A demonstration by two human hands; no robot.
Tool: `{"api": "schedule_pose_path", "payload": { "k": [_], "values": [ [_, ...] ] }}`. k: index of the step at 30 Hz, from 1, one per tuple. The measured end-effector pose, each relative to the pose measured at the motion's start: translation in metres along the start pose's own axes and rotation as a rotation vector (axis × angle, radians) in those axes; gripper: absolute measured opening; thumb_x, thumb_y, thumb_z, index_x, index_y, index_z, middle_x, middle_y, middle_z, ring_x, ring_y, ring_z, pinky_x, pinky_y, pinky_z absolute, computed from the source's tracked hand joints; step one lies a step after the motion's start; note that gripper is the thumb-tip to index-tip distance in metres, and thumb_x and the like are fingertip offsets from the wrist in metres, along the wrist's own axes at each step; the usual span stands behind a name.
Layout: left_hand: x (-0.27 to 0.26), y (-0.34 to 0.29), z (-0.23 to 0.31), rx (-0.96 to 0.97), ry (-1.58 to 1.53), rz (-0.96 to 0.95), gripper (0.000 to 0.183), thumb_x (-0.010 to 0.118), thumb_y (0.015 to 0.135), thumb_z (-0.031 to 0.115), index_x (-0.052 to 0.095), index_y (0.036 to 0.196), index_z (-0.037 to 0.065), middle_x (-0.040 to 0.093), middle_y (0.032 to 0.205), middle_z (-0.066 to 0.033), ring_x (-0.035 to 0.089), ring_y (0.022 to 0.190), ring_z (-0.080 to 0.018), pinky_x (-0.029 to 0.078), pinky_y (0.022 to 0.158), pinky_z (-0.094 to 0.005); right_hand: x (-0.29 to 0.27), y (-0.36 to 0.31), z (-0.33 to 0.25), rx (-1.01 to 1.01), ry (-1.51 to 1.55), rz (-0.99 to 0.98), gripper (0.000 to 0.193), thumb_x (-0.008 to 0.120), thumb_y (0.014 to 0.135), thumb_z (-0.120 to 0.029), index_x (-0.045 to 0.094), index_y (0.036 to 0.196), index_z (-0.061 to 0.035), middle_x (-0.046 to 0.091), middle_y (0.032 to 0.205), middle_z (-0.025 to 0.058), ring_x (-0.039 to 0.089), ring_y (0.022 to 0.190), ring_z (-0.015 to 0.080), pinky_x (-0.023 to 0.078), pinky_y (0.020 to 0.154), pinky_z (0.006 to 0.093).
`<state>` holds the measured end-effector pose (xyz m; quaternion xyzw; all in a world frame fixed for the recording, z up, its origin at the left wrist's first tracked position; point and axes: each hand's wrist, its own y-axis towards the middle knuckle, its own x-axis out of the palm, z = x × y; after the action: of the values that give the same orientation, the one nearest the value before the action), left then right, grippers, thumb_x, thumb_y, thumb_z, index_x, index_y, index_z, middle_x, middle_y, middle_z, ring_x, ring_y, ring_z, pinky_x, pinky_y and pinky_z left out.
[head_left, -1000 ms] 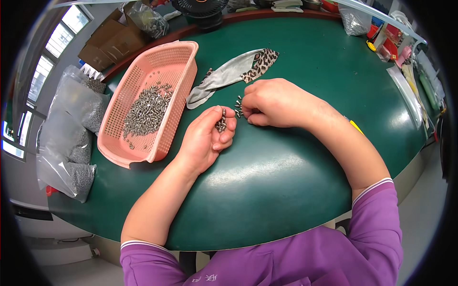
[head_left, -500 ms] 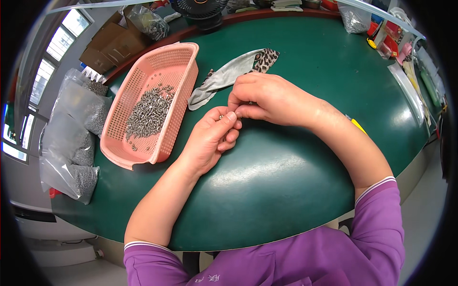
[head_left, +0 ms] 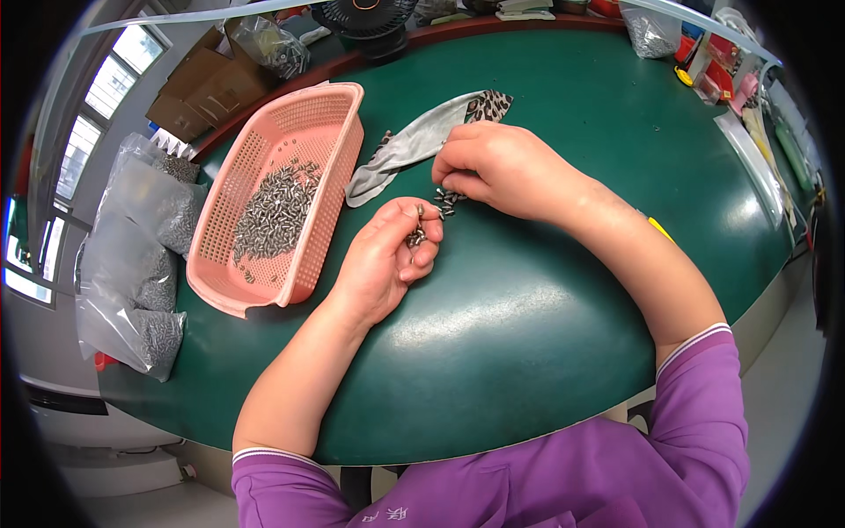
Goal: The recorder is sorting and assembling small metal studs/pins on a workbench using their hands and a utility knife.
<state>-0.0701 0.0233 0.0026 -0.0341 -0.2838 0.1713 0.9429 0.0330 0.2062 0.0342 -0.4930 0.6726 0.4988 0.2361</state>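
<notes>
In my left hand (head_left: 387, 242), curled palm up, lie several small metal parts (head_left: 415, 236), short, silvery and screw-like; one stands between thumb and forefinger. My right hand (head_left: 493, 167) is just beyond and to the right, thumb and fingers pinched together. What its fingertips hold, if anything, is hidden. A small pile of the same metal parts (head_left: 446, 204) rests on the green table below those fingertips. Left of my hands stands a pink perforated plastic basket (head_left: 339, 189) with a heap of such parts (head_left: 277, 211) on its floor.
A grey cloth with leopard-print ends (head_left: 414, 145) lies beyond my hands on the green table (head_left: 563, 352). Clear bags of metal parts (head_left: 145, 273) line the left edge. A cardboard box (head_left: 207, 88) and black fan (head_left: 370, 22) stand behind; a yellow-handled tool (head_left: 658, 231) lies behind my right forearm.
My hands have moved apart, the right shifting slightly right and up. The parts in my left palm and the small pile between my hands have come into sight.
</notes>
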Motion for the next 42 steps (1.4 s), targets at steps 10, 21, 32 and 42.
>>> {"api": "schedule_pose_path", "payload": {
  "k": [10, 21, 32, 42],
  "values": [
    [-0.004, 0.000, 0.000, 0.017, -0.148, 0.020, 0.031, 0.034, 0.100, 0.029, 0.050, 0.102, 0.003, 0.052, 0.086, -0.0081, 0.042, 0.059, -0.0100, 0.028, 0.044, -0.0195, 0.006, -0.005, -0.005, -0.024, -0.073, -0.179, 0.007, 0.063, 0.076, -0.014, 0.065, 0.080, -0.0093, 0.061, 0.085, 0.0064, 0.061, 0.086, 0.0256, 0.050, 0.074, 0.0373],
    [0.000, 0.000, -0.001, 0.021, -0.065, 0.078, 0.014, 0.050, 0.094, 0.013, 0.049, 0.104, 0.003, 0.053, 0.086, -0.0053, 0.041, 0.058, -0.0060, 0.028, 0.043, -0.0174, -0.003, 0.000, -0.013, 0.159, 0.108, -0.202, 0.013, 0.063, 0.076, -0.015, 0.065, 0.082, -0.0044, 0.064, 0.083, 0.0106, 0.063, 0.081, 0.0261, 0.051, 0.073, 0.0366],
    [0.001, -0.001, -0.001, 0.024, -0.034, -0.002, 0.019, 0.055, 0.093, 0.013, 0.050, 0.108, 0.003, 0.055, 0.087, -0.0033, 0.040, 0.057, -0.0036, 0.028, 0.043, -0.0158, -0.005, 0.004, -0.017, 0.258, 0.646, -0.217, 0.011, 0.066, 0.084, -0.015, 0.062, 0.089, -0.0051, 0.058, 0.077, -0.0036, 0.051, 0.071, 0.0045, 0.044, 0.065, 0.0223],
    [0.000, -0.001, 0.000, 0.029, -0.050, -0.009, 0.015, 0.054, 0.093, 0.013, 0.053, 0.105, 0.004, 0.055, 0.085, -0.0029, 0.040, 0.056, -0.0038, 0.028, 0.043, -0.0158, -0.005, 0.005, -0.016, 0.278, 0.672, -0.217, 0.012, 0.067, 0.083, -0.012, 0.063, 0.089, -0.0039, 0.059, 0.077, -0.0032, 0.051, 0.072, 0.0041, 0.044, 0.066, 0.0216]
  ]
}}
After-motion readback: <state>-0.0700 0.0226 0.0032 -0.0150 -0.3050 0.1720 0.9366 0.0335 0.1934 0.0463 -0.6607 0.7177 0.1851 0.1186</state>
